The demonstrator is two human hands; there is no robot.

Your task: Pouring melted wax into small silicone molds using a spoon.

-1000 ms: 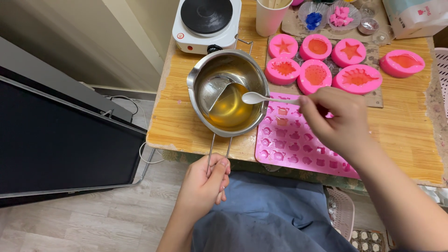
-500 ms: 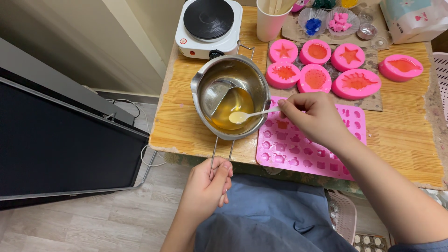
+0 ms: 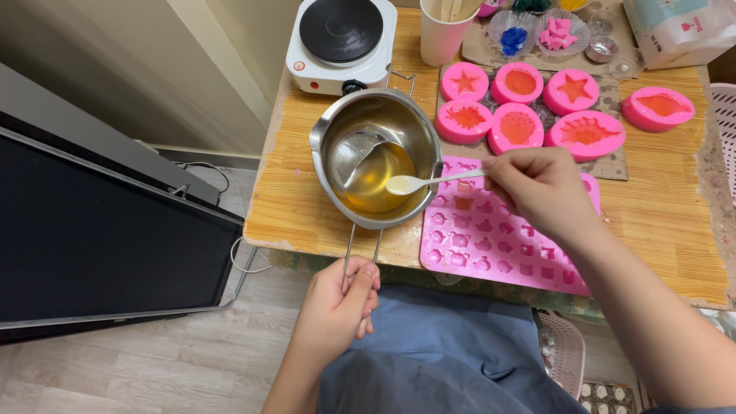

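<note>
left hand (image 3: 337,295) grips the wire handle of the steel pot (image 3: 377,157); right hand (image 3: 540,188) pinches a white spoon (image 3: 418,182), its bowl now dipped lower into the amber liquid (image 3: 376,178), beside the pink silicone mould tray (image 3: 498,226)

The pot (image 3: 376,157) was polished metal, bright and mirror-smooth inside, with a thin wire handle (image 3: 360,249); the liquid (image 3: 379,180) in it looked amber and glossy. The spoon (image 3: 429,182) was pale, smooth plastic. The pink mould tray (image 3: 491,238) looked like soft, matt silicone, as did the round moulds (image 3: 521,84). The tabletop (image 3: 667,199) was light wood with visible grain, worn rough at the edge. The hotplate (image 3: 341,34) had a glossy white casing and a dull black top. The cup (image 3: 445,34) looked like paper.
</note>
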